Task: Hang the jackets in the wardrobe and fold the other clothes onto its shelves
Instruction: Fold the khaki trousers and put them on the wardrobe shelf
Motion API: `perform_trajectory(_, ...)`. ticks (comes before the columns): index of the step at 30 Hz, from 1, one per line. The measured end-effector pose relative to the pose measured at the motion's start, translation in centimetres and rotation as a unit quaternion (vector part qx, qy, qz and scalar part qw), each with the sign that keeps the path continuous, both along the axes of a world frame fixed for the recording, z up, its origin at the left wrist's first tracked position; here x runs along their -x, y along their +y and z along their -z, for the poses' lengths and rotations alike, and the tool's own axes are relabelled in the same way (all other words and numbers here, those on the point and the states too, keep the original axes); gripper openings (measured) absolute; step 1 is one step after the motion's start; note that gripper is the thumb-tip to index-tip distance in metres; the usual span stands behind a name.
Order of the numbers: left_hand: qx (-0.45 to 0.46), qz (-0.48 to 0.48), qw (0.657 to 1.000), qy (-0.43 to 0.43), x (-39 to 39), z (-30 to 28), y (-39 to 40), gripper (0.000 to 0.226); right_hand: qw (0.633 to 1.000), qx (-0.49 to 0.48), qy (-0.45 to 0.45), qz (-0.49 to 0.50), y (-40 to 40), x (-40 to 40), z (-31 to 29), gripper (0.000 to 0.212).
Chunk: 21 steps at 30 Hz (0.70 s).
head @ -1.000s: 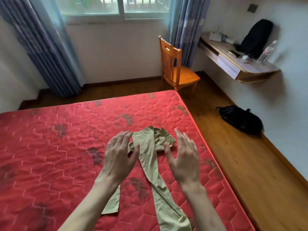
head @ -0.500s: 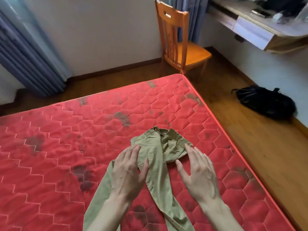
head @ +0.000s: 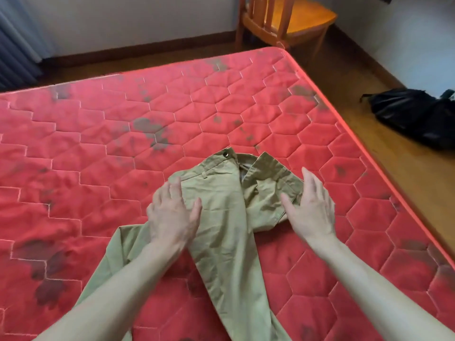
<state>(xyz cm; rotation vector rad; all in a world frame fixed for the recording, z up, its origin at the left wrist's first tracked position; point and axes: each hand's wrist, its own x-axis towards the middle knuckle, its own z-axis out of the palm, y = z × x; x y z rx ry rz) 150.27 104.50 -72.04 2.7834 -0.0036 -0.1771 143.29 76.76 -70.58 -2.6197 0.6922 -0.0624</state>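
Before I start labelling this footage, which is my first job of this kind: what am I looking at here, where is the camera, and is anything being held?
There is no machine here. A person wears a wide-angle camera on the head, so the picture looks forward and down along their own bare arms.

The surface is a red quilted mattress with dark stains. On it lie khaki trousers, waistband away from the person, legs running towards them and out of the picture.

The left hand lies with fingers spread on the trousers' left hip. The right hand is open beside the folded-over right part of the waist; whether it touches the cloth is hard to tell. Neither hand grips anything.

Behind stand a wooden chair and, on the floor, a black bag.
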Motion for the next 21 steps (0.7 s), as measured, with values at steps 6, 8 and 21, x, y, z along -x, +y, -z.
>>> perform_trajectory(6, 0.143, -0.177, 0.966, 0.119, -4.6, 2.8, -0.4, 0.087, 0.972, -0.188, 0.007, 0.141, -2.1, -1.9, 3.7, 0.088)
perform_trajectory(8, 0.183, -0.191, 0.959, 0.098, -5.4, 2.9, 0.0, 0.082, 0.957, -0.220, -0.005, 0.188, -2.3, -2.2, 4.0, 0.083)
perform_trajectory(21, 0.469, -0.263, 0.836, 0.110, -3.2, -4.6, -1.3, 0.016, 0.873, -0.375, -0.149, 0.275, 1.9, 1.5, -0.4, 0.020)
